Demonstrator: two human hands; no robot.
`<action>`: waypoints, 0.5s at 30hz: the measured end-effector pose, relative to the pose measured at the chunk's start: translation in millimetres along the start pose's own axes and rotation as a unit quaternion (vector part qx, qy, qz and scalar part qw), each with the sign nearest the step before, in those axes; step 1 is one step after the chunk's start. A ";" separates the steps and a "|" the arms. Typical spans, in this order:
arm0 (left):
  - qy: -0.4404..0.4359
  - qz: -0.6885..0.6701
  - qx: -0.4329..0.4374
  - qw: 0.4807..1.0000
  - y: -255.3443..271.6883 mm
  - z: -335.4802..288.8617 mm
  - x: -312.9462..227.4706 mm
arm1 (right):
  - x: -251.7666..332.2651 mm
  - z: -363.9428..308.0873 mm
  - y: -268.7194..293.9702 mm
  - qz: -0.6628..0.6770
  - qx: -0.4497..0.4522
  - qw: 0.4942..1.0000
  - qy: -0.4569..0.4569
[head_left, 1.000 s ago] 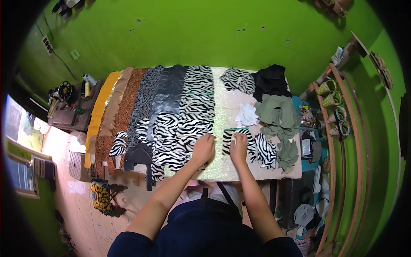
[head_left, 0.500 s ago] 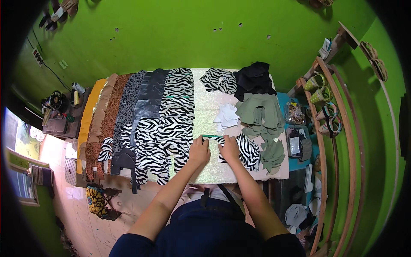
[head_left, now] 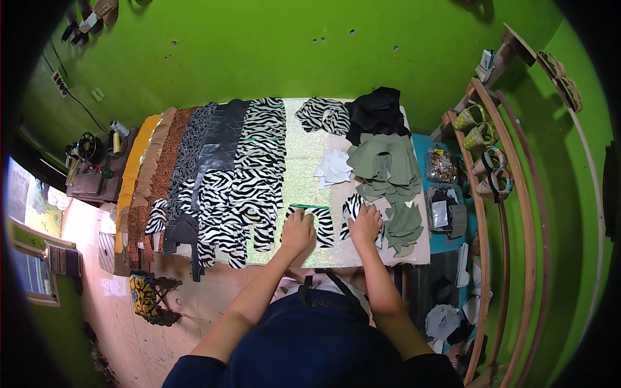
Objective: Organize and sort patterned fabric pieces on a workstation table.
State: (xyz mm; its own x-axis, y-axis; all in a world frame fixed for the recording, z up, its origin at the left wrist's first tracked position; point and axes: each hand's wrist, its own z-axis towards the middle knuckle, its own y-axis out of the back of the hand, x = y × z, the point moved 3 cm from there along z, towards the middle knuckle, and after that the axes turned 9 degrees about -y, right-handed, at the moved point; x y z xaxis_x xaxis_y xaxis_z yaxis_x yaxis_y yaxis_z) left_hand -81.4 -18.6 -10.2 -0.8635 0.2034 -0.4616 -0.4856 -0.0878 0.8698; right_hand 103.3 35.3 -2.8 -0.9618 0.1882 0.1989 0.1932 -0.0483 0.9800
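Note:
At the table's near edge, my left hand point(head_left: 297, 233) is closed with curled fingers on a zebra-print fabric piece point(head_left: 325, 227). That piece is arch-shaped, with a green strip along its top edge, and lies on the pale shiny sheet point(head_left: 301, 176). Just to the right, my right hand point(head_left: 366, 225) grips a second zebra-print piece point(head_left: 351, 208), partly covering it; the fingertips are hard to make out. Left of my hands, many overlapping zebra-print pieces point(head_left: 259, 187) are spread in columns, a few with green edges.
Rows of yellow point(head_left: 138, 152), brown and dark grey pieces point(head_left: 224, 139) fill the table's left. White pieces point(head_left: 334, 169), olive-green pieces point(head_left: 381, 161) and black fabric point(head_left: 377, 113) lie at the right. A wooden rack point(head_left: 511, 174) with sandals stands beyond. A patterned stool point(head_left: 145, 299) is at lower left.
My right hand has let go of the green-edged piece, moved right and taken hold of another zebra-print piece. The green-edged piece now lies flatter under my left hand. The view has shifted slightly.

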 end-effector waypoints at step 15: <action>0.093 -0.341 0.050 0.934 -18.5 23.1 -45.4 | -23.5 -3.1 25.5 0.234 0.065 0.951 0.189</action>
State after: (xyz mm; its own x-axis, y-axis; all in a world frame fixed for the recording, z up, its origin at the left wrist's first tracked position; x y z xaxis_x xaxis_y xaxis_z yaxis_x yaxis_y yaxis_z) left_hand -30.0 -3.6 -1.3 -0.3712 0.0058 -0.9285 -0.9243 0.0931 0.3701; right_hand 130.3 26.6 17.5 -0.7606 -0.1910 0.6205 0.6167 0.0861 0.7825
